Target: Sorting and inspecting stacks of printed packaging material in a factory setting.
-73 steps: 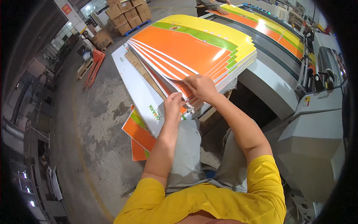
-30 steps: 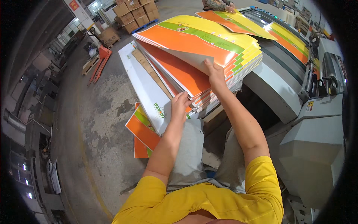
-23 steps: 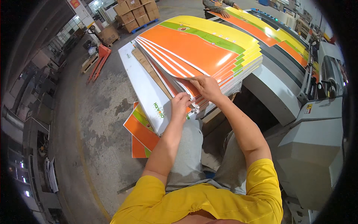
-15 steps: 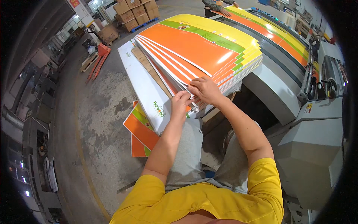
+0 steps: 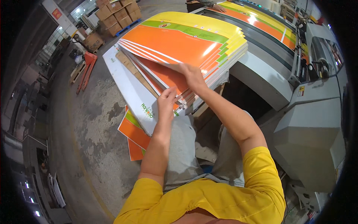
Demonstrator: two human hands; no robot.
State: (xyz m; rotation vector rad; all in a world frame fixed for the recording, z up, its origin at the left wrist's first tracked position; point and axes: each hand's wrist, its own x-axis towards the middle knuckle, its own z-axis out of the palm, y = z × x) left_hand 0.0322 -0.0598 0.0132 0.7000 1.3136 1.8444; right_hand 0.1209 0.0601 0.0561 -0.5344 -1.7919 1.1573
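Both hands are at work on the near edge of the fanned stack of glossy orange, green and yellow printed sheets (image 5: 179, 43): the right hand (image 5: 193, 77) has its fingers closed on the near corner of the upper sheets (image 5: 146, 53), raising it, wrist above the edge, elbow bent outward, forearm slanting up and inward. And the left hand (image 5: 166, 100), just left of the stack's near corner, rises almost straight from its elbow, fingers curled, thumb and fingertips narrowly set; I can't tell whether they pinch a sheet edge. What's changed since half a second ago? Back then the right hand lay over the corner, close by the left; now it's up and away, and a gap has opened, baring a broad orange sheet (image 5: 166, 73) underneath. The left hand has held its spot at that corner. Left of the stack lie the flat brown strip (image 5: 133, 70) and the large white printed panel (image 5: 128, 87), more orange-and-green sheets (image 5: 132, 128) poking out below the panel. Beyond the stack, to its right, a co-worker's hand (image 5: 220, 8) rests by printed sheets on the grey machine bed (image 5: 248, 31).
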